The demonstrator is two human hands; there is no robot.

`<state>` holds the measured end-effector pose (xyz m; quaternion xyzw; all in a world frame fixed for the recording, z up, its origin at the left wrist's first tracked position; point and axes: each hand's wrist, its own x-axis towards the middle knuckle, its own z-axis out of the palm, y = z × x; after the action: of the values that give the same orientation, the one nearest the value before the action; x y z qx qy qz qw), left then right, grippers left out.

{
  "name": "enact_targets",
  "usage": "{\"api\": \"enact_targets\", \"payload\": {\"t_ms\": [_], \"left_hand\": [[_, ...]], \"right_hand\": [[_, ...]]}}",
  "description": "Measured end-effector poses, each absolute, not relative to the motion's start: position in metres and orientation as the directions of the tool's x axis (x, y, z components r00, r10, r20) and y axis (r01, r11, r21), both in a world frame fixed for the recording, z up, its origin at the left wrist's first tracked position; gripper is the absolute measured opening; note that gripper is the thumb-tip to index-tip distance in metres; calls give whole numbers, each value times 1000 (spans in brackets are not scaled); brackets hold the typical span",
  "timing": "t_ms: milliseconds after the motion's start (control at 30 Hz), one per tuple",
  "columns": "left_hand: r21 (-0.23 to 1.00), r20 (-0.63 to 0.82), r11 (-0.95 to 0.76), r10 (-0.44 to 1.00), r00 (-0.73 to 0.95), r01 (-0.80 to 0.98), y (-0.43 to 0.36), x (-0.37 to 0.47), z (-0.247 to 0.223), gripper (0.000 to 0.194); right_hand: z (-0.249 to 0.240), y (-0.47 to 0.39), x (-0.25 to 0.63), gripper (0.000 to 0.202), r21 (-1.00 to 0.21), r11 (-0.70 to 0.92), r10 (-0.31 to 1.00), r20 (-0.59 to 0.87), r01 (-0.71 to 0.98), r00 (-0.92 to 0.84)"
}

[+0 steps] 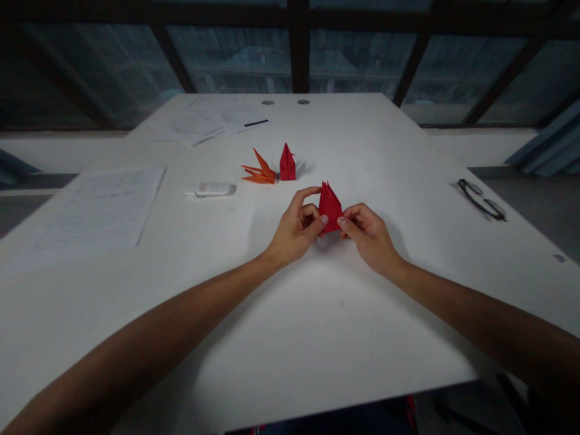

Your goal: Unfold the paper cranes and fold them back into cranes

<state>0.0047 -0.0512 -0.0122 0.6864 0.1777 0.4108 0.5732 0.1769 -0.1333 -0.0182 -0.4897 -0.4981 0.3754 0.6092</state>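
Note:
Between my two hands is a piece of red folded paper (330, 204), its pointed tips facing away from me. My left hand (296, 225) pinches its lower left edge, thumb on top and index finger reaching up along the side. On the lower right corner, the thumb and fingers of my right hand (366, 232) are closed. The paper's underside is hidden. Just beyond, a red origami piece (287, 164) stands upright on the table. Touching or very near it on the left lies an orange origami piece (261, 170) with several thin points spread out.
The white table (335, 344) carries a white tube-like object (211, 190) on the left. Printed sheets (104, 205) lie at the left, with more papers (199, 121) and a dark pen (256, 122) farther back. Eyeglasses (481, 199) rest near the right edge.

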Motion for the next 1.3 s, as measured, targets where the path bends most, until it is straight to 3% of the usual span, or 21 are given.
{"api": "enact_targets", "payload": {"t_ms": [100, 300, 600, 767, 900, 1167, 1300], "left_hand": [[935, 353, -252, 700, 621, -248, -51, 4, -12, 61], [943, 332, -262, 733, 593, -205, -51, 5, -10, 48], [913, 386, -386, 713, 586, -133, -54, 2, -10, 62], [876, 403, -478, 645, 649, -69, -60, 0, -5, 59], [854, 417, -517, 605, 678, -64, -63, -1, -5, 59], [926, 376, -286, 626, 683, -247, -52, 2, -9, 65], [939, 343, -236, 651, 677, -250, -51, 3, -7, 73]], "right_hand": [[-19, -133, 178, 24, -969, 233, 942, 245, 79, 229], [-18, -133, 179, 25, -970, 231, 949, 243, 82, 200], [-17, -133, 177, 30, -973, 215, 961, 226, 85, 160], [-10, -136, 177, 40, -963, 210, 957, 237, 167, 168], [-10, -135, 179, 37, -957, 229, 956, 255, 177, 145], [-14, -134, 178, 38, -959, 226, 947, 258, 172, 190], [-16, -133, 178, 37, -969, 178, 956, 212, 172, 204]]}}
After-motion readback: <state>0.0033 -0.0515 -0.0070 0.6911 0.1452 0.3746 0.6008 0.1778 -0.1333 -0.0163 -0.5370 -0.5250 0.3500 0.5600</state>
